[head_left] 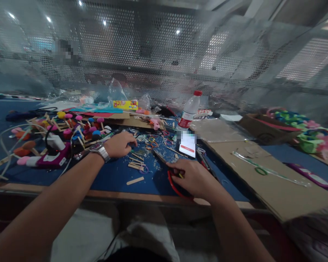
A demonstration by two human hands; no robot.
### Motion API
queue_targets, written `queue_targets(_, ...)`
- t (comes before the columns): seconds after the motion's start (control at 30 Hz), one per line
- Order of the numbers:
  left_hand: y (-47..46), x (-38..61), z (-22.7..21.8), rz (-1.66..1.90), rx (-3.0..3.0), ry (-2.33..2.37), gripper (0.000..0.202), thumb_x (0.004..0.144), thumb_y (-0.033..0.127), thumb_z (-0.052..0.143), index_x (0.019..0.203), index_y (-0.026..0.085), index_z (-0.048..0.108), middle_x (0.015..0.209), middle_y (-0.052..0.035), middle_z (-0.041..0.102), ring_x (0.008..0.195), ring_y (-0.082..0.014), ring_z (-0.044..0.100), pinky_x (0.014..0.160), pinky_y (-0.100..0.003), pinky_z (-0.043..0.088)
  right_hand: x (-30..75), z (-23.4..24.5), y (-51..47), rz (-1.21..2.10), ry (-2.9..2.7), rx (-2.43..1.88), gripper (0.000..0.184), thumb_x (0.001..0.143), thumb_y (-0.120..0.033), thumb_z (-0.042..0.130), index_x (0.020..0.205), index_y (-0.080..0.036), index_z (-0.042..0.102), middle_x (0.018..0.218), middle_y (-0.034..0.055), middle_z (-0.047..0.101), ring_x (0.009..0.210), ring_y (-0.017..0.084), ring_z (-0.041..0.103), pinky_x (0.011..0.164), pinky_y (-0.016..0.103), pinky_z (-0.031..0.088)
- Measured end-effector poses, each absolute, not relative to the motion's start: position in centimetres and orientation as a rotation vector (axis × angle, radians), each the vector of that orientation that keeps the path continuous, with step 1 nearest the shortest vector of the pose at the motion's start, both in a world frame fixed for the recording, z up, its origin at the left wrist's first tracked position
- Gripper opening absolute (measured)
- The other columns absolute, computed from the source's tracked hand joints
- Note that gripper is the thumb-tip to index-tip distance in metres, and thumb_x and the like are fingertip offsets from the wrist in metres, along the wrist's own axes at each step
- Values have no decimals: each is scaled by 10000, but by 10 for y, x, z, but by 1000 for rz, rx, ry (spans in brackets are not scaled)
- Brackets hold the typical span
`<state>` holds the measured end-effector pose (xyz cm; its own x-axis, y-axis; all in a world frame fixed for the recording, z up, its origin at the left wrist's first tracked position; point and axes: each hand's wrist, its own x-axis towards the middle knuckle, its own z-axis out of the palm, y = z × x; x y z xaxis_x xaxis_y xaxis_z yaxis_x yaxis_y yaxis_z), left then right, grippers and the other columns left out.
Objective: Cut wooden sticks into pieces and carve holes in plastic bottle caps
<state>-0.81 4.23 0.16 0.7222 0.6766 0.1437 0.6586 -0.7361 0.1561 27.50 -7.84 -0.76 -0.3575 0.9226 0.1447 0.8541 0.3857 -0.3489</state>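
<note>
My right hand (pixel 190 176) is wrapped round the red handles of a pair of scissors (pixel 160 157). The blades point forward and left, low over the blue tabletop. My left hand (pixel 121 143), with a metal watch (pixel 100 150) on its wrist, is at the table's middle left. Its fingers are bent, with the thumb apart from them, and I see nothing between them. Short cut wooden sticks (pixel 136 162) lie just in front of it, beside a purple rubber band (pixel 144 169). A longer craft stick (pixel 135 181) lies near the front edge. Coloured rubber bands (pixel 151 143) are scattered farther back.
Stick figures with coloured pompoms (pixel 91 129) crowd the left, behind a purple power strip (pixel 53 158) with cables. A lit phone (pixel 187 143) and a red-capped bottle (pixel 190 111) stand right of centre. Cardboard (pixel 262 182) covers the right side; a yellow box (pixel 125 104) lies behind.
</note>
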Motion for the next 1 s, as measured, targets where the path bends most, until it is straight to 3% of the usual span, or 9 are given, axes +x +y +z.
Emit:
queue_targets(0.13, 43, -9, 1, 317, 2831, 1101, 310, 766, 69, 514, 970, 160, 727, 1015, -83, 714, 1010, -230, 633, 961, -355, 479, 277, -8, -81, 320, -2324, -1488, 302, 778, -136, 668, 1055, -171, 784, 847, 52, 762, 753, 194, 696, 686, 293, 539)
queue_targets(0.3, 43, -9, -1, 333, 2835, 1101, 298, 769, 73, 517, 960, 161, 729, 996, -81, 713, 994, -231, 635, 948, -361, 486, 282, -9, -85, 250, -2230, -1412, 251, 915, -230, 554, 1025, -185, 775, 935, 86, 784, 841, 211, 725, 779, 329, 561)
queue_targets(0.4, 42, -8, -2, 352, 2836, 1104, 286, 778, 78, 511, 944, 163, 727, 1000, -79, 715, 1001, -235, 634, 953, -369, 485, 285, -6, -89, 159, -2173, -1293, 241, 939, -291, 554, 972, -199, 774, 874, 75, 785, 775, 202, 732, 725, 306, 569)
queue_targets(0.77, 30, 3, -5, 403, 2863, 1070, 290, 781, 53, 496, 948, 158, 709, 979, -92, 707, 983, -253, 614, 937, -406, 486, 276, -16, -75, 109, -2185, -1220, 179, 920, -231, 578, 906, -201, 754, 853, 43, 792, 750, 186, 745, 681, 275, 575)
queue_targets(1.0, 13, 15, -5, 418, 2860, 976, 291, 799, 50, 496, 983, 155, 695, 954, -85, 688, 946, -234, 599, 897, -368, 489, 278, -29, -61, -37, -2055, -1185, 177, 930, -238, 571, 843, -186, 716, 759, 54, 758, 667, 189, 723, 628, 282, 563)
